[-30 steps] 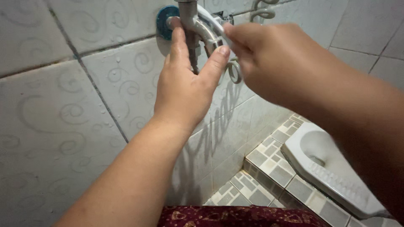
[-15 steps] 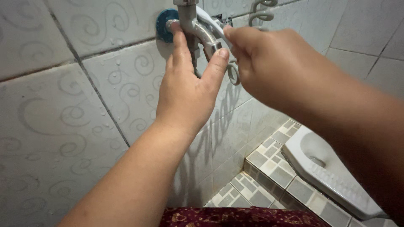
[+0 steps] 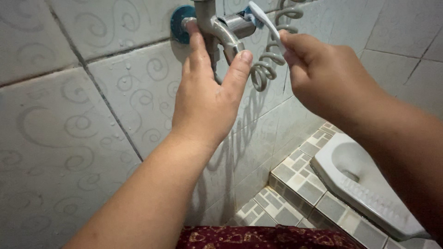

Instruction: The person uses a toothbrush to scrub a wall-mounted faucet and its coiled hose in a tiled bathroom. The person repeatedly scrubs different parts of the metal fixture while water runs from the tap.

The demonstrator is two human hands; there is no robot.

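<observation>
Scrubbing a wall tap with a toothbrush.

The left hand grips the metal tap, forefinger up by the blue wall flange and thumb hooked under the spout, steadying it. The right hand pinches a white toothbrush by its handle, bristle end laid on top of the tap body just beside the coiled grey hose. The step in hand looks like brushing the tap's upper side; any further stroke calls for short, firm passes while the left hand braces the tap. A white squat toilet sits low right on the tiled step.
</observation>
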